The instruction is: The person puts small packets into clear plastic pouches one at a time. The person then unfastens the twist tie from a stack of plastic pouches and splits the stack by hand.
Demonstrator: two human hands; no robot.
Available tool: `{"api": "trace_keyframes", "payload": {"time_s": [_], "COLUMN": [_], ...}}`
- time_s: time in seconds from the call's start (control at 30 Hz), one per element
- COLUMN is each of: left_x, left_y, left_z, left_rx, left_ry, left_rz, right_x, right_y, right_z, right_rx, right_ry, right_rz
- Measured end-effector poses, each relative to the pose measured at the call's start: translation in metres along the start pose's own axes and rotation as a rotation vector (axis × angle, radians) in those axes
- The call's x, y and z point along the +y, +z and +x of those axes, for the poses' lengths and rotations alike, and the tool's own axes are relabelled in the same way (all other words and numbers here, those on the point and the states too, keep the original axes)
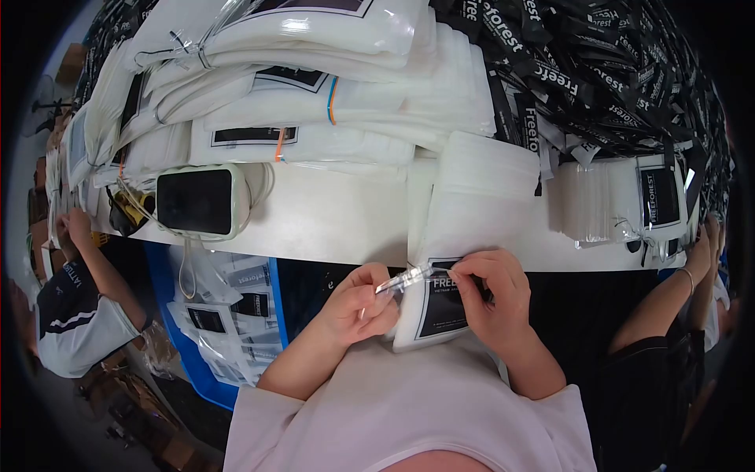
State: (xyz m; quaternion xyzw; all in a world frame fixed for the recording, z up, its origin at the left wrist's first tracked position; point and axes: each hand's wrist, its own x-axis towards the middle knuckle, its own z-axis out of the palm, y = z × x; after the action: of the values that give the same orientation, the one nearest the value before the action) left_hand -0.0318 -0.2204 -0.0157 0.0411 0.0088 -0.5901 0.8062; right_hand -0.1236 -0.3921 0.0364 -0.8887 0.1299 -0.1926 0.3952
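My left hand (pixel 360 305) is closed around a narrow, shiny, clear plastic packet (pixel 410 278), which points toward my right hand. The fingertips of my right hand (pixel 497 297) are pinched together near the packet's far end, where a thin pale strand seems to run; what exactly they grip is too small to tell. Below both hands, against my shirt, lies a white plastic bag (pixel 409 329) with a black FREEFOREST label, partly hidden by my hands. A stack of white bags (pixel 480 197) stands on the table just beyond my fingers.
Tied bundles of white bags (pixel 354 145) pile up on the white table (pixel 330 220). A phone (pixel 194 201) lies left, above a blue bin (pixel 193 358) of packed bags. Black printed packets (pixel 582 71) heap at back right, near another bag bundle (pixel 586 204). People work on both sides.
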Motion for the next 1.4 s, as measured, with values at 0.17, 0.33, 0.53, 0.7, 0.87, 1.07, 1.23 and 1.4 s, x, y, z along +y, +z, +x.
{"api": "trace_keyframes", "payload": {"time_s": [0.17, 0.33, 0.53, 0.7, 0.87, 1.07, 1.23, 1.4], "left_x": [0.03, 0.05, 0.032, 0.025, 0.019, -0.021, -0.024, -0.031], "left_y": [0.012, 0.031, 0.032, 0.032, 0.014, 0.012, 0.032, 0.031], "left_z": [-0.025, -0.044, -0.044, -0.012, -0.037, -0.016, 0.023, 0.018], "left_rx": [0.187, 0.091, 0.149, 0.573, 0.705, 0.568, 0.636, 0.346], "left_ry": [-0.017, -0.443, 0.2, 0.625, 0.175, 0.029, -0.31, -0.239], "left_rz": [0.259, 1.04, 0.563, 0.651, 1.469, 1.411, 1.082, 0.858], "right_x": [0.004, 0.005, 0.007, 0.002, 0.005, 0.008, 0.005, -0.023], "right_y": [0.005, 0.006, 0.007, -0.003, -0.001, -0.009, -0.041, -0.111], "right_z": [0.0, 0.001, 0.001, 0.004, 0.003, -0.001, -0.016, -0.015], "right_rx": [0.022, 0.035, 0.045, -0.146, -0.149, -0.056, 0.067, 0.423], "right_ry": [-0.053, -0.07, -0.082, -0.231, -0.27, -0.048, 0.31, -0.119], "right_rz": [-0.039, -0.049, -0.064, -0.234, -0.296, 0.416, 1.052, 1.396]}}
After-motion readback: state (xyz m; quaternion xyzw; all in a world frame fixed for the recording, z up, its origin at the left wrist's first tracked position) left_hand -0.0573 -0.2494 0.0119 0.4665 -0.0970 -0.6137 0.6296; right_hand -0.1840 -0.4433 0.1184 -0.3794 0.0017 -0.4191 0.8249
